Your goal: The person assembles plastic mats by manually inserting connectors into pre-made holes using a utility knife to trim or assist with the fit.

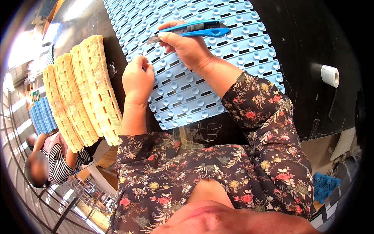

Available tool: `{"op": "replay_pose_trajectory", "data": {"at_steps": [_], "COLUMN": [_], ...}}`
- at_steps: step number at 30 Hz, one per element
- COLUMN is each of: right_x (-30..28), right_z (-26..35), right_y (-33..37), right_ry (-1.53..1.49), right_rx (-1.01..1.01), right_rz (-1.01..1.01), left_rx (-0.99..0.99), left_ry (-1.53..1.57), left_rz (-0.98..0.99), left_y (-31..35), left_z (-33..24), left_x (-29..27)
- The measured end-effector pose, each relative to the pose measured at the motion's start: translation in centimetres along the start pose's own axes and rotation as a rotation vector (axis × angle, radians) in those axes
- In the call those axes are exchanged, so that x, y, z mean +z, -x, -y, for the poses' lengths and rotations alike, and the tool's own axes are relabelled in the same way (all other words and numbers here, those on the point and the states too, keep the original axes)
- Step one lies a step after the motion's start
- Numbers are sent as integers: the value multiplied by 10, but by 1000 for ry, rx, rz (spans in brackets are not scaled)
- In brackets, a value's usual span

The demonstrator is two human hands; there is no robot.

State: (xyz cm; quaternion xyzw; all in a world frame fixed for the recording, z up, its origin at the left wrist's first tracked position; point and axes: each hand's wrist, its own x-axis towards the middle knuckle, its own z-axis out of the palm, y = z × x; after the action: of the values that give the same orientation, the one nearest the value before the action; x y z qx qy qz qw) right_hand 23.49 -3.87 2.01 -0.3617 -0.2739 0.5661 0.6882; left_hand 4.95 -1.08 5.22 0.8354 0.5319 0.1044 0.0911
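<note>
A light blue bath mat, covered in rows of suction cups and slots, lies cups-up across the dark table. Over its middle, my right hand grips a blue and black utility knife. The knife's blade is out and points left, just above the mat. My left hand rests at the mat's left edge with its fingers curled closed. Whatever those fingers hold, if anything, is hidden beneath them.
Yellow slotted mats lie on the left, with smaller blue mats beyond. A white tape roll is on the dark table at right. Another person in striped sleeves is at lower left. A blue crate-like object sits lower right.
</note>
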Motion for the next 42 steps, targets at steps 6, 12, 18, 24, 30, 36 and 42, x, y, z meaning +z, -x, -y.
{"op": "replay_pose_trajectory", "data": {"at_steps": [6, 12, 18, 24, 30, 36, 42], "right_x": [-1, 1, 2, 4, 4, 1, 1], "right_z": [-3, -1, -2, 0, -1, 1, -3], "right_y": [-2, -2, 2, 2, 2, 1, 4], "right_ry": [-72, -35, -37, -64, -36, 1, 384], "right_rx": [-11, -13, -12, -40, -26, -6, -221], "right_rz": [8, 9, 11, -3, 19, 39, 207], "left_rx": [-92, -53, 103, 110, 76, -41, 55], "left_ry": [165, 84, -101, -133, -116, 234, 743], "left_rz": [8, 143, 90, -11, -129, -162, -229], "left_y": [-1, -10, -8, 0, 5, 12, 20], "left_z": [4, 6, -4, -7, -1, 8, 37], "left_x": [-4, -13, -12, -3, 9, 10, 27]}}
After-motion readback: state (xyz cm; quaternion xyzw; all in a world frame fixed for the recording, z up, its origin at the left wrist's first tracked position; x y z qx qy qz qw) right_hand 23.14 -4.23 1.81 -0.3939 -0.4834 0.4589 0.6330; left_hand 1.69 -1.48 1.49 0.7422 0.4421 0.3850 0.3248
